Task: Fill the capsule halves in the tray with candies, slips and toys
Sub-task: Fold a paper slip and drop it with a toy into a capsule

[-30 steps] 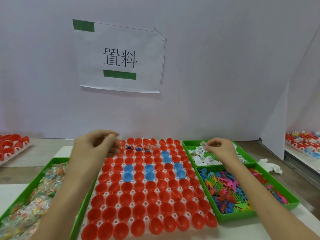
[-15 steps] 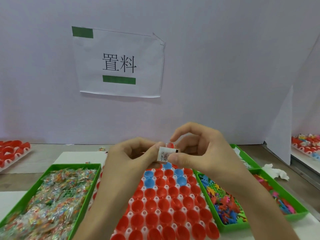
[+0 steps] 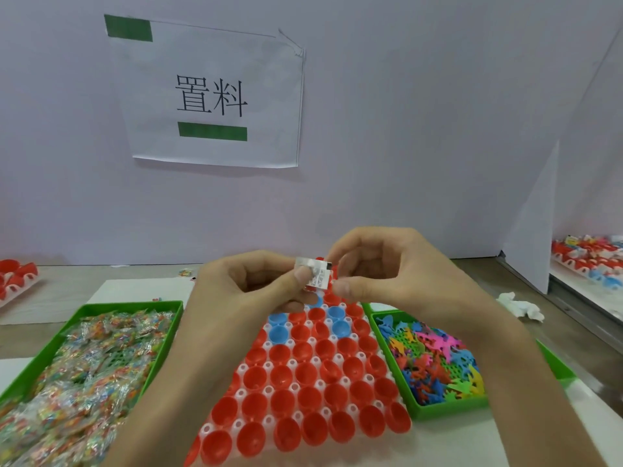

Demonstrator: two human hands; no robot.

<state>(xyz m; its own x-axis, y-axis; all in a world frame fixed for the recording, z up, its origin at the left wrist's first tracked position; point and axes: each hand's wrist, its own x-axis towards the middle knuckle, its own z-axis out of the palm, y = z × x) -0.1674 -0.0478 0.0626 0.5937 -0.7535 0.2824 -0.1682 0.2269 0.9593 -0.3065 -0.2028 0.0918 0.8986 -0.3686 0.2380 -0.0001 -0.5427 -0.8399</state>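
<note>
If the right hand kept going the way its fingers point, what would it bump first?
The right hand points left at the paper slip, which both hands pinch. Just past it is the thumb of the left hand, so it would likely bump that next, though depth is unclear.

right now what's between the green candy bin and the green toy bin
In the head view, the tray of red and blue capsule halves lies between the candy bin and the toy bin.
</note>
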